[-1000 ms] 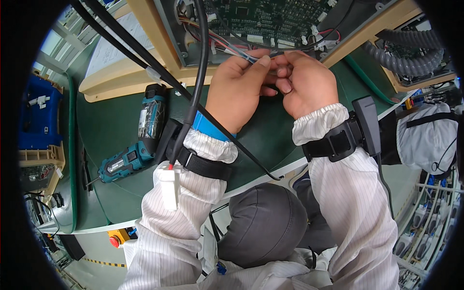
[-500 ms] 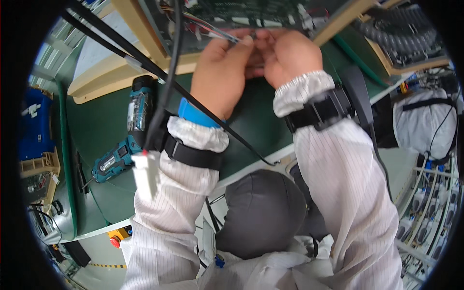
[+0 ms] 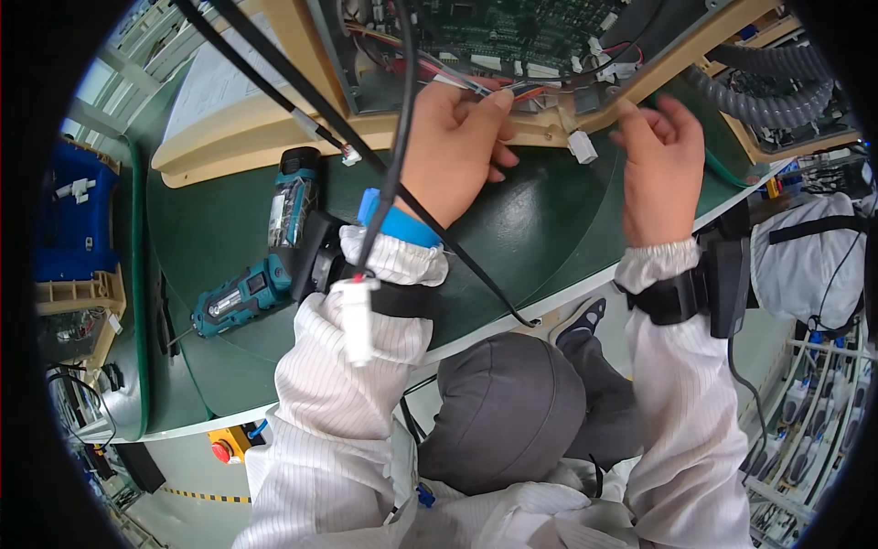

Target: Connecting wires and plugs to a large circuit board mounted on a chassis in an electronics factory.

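My left hand (image 3: 451, 151) is at the near edge of a grey metal box (image 3: 375, 93) set in a pale wooden frame (image 3: 540, 135). Its thumb and index finger are closed on a bundle of thin wires (image 3: 471, 84). A green circuit board (image 3: 521, 37) lies inside the box, with white connectors along its near side. Beside the frame's right side, my right hand (image 3: 663, 174) has its fingers loosely bent and apart, holding nothing. Between the hands, a white plug (image 3: 582, 146) hangs over the frame's edge on a short lead.
On the green table (image 3: 512, 229), left of my left arm, lies a teal cordless screwdriver (image 3: 242, 297). Black cables (image 3: 393, 183) hang across the view, one ending in a white connector (image 3: 355, 320). Right stands another framed unit with a grey corrugated hose (image 3: 777, 101); a blue bin (image 3: 73, 215) is far left.
My right hand has left the wires and moved right, its fingers now apart. The white plug over the frame's edge has come into sight. My left hand stays at the wires; the view has shifted.
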`<state>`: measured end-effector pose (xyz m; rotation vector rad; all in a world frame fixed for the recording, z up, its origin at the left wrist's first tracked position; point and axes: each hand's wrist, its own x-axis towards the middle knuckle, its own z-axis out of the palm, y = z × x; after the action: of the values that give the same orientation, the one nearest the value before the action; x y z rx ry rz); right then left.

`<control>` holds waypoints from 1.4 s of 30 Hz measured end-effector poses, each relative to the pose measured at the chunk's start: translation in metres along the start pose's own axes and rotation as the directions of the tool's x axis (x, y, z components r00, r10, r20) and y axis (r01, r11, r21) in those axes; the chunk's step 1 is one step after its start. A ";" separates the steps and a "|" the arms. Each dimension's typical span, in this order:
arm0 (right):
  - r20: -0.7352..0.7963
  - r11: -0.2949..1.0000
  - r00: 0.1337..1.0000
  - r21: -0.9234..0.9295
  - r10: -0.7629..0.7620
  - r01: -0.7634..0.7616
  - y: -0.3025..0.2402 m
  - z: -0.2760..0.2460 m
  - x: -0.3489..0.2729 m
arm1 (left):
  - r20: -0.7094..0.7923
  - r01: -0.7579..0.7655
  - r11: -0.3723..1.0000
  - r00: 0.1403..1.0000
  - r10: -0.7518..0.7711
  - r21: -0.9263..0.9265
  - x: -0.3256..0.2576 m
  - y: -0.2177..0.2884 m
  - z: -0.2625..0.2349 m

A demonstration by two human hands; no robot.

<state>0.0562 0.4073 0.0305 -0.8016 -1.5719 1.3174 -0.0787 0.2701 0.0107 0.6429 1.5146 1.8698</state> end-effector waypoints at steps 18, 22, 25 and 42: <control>0.192 0.876 0.943 -0.357 -0.270 0.324 0.031 0.002 0.023 | 0.188 -0.443 0.127 0.601 0.777 0.888 -0.003 0.007 -0.010; 0.166 0.868 0.926 -0.324 -0.340 0.377 0.036 0.006 0.022 | 0.405 -0.516 -0.166 0.393 0.826 0.840 0.011 0.019 -0.008; 0.178 0.852 0.920 -0.349 -0.349 0.391 0.036 0.000 0.014 | 0.400 -0.490 -0.151 0.456 0.795 0.858 0.015 0.002 -0.001; 0.032 0.996 0.998 0.080 -0.050 0.047 0.037 0.019 -0.005 | 0.361 -0.400 -0.134 0.570 0.738 0.907 0.023 -0.009 0.009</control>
<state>0.0385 0.4035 -0.0071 -0.6909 -1.5461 1.3564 -0.0864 0.2939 0.0035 2.0694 3.0127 1.1483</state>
